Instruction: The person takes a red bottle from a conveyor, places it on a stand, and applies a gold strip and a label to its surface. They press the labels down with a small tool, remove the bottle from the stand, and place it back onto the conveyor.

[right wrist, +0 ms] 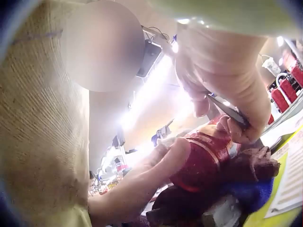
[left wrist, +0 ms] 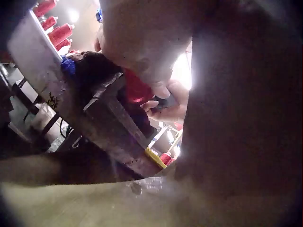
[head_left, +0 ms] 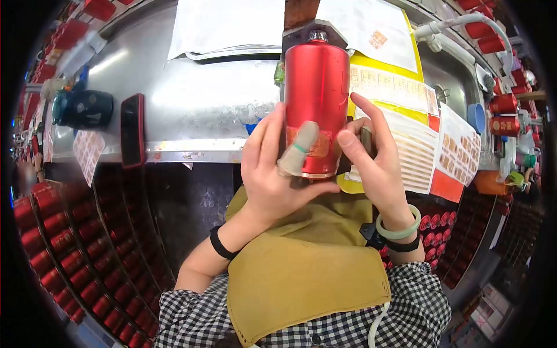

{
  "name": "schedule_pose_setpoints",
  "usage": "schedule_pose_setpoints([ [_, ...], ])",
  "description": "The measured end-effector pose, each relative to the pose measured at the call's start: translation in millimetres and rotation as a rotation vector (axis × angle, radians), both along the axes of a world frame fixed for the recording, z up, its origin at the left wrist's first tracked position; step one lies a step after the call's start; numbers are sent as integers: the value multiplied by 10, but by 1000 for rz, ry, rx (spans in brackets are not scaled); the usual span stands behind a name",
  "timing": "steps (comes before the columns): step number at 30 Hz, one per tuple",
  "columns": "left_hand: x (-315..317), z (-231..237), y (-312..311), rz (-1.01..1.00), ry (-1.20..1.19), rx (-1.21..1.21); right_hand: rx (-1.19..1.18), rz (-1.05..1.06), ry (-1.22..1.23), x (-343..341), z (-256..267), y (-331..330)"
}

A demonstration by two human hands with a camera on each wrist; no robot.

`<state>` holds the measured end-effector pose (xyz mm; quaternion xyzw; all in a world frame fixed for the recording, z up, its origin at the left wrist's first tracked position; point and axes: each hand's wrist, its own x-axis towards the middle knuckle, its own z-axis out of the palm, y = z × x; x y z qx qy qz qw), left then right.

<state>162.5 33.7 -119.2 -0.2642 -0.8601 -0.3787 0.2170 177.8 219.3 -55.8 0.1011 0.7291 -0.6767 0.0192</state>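
A glossy red bottle (head_left: 317,87) with an orange label (head_left: 318,145) lies between the hands in the head view, its silver neck away from the body. The left hand (head_left: 270,174) grips its lower left side; one finger, in a pale cover with a green band, crosses the front, and the thumb is by the base. At the bottle's right side, the right hand (head_left: 380,156) holds a dark flat piece (right wrist: 227,109) between its fingers, plainer in the right wrist view. That view also shows the red bottle (right wrist: 201,161) tilted. In the left wrist view the bottle (left wrist: 136,87) is partly hidden.
On the metal bench (head_left: 203,101) a dark cup (head_left: 87,109) and a phone (head_left: 132,130) lie to the left. Printed sheets (head_left: 400,145) cover the right side over yellow. Racks of red bottles (head_left: 93,243) stand below left, and a blue cup (head_left: 476,118) is far right.
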Motion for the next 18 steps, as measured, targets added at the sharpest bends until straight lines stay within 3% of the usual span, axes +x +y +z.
schedule_pose_setpoints([
  [6, -77, -252, -177, -38, -252, 262, 103, 29, -2, -12, 13, -46],
  [9, -185, -70, -35, -74, -292, 476, 157, 1, -1, -29, 6, -86],
  [11, -235, 100, -38, -250, -762, 507, 163, 2, -6, -18, -30, -72],
  [16, -203, 20, -78, -302, -821, 579, 173, 7, 5, -17, -31, -61],
  [18, -170, -42, 22, -154, -761, 786, 162, 8, -20, -33, -8, -66],
])
